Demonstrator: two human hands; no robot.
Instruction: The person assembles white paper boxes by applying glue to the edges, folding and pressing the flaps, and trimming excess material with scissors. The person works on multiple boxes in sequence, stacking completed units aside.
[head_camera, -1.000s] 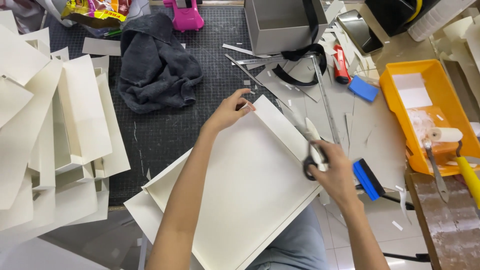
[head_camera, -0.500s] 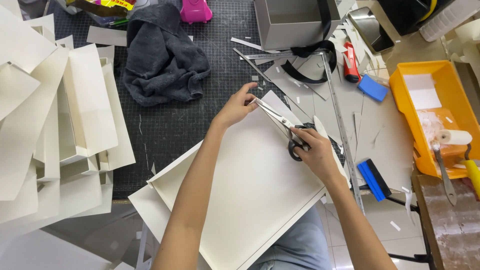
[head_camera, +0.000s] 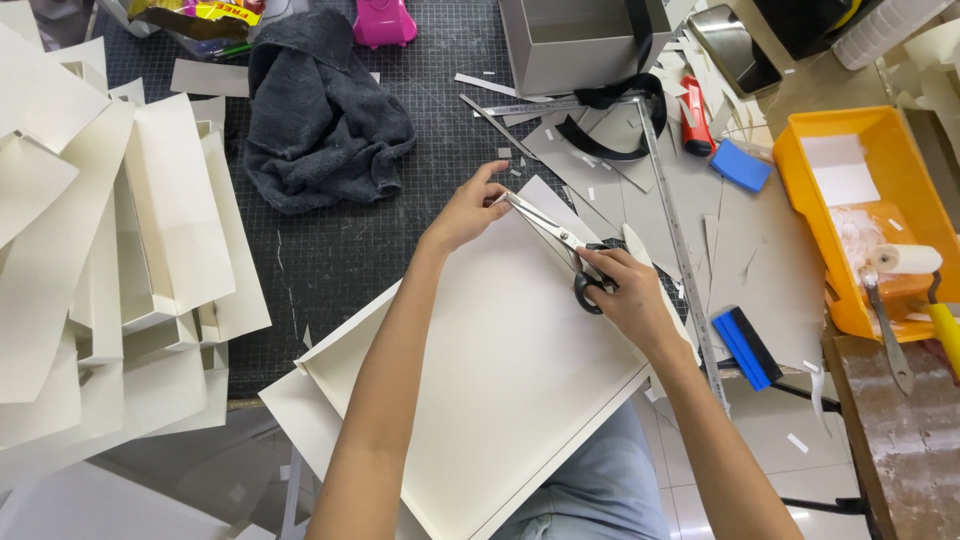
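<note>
Bare cutting mat (head_camera: 330, 260) between grey towel (head_camera: 320, 110) and cardboard stacks (head_camera: 150, 230) leaves passage.

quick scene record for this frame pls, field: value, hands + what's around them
left hand: pinches the far corner of the white cardboard tray
right hand: fingers through the scissors handles, blades open at that same corner
surface: dark cutting mat
left of tray: stack of white folded cardboard pieces
far side: dark grey cloth, grey box
right side: long metal ruler, blue scraper, orange bin with a paint roller
</note>
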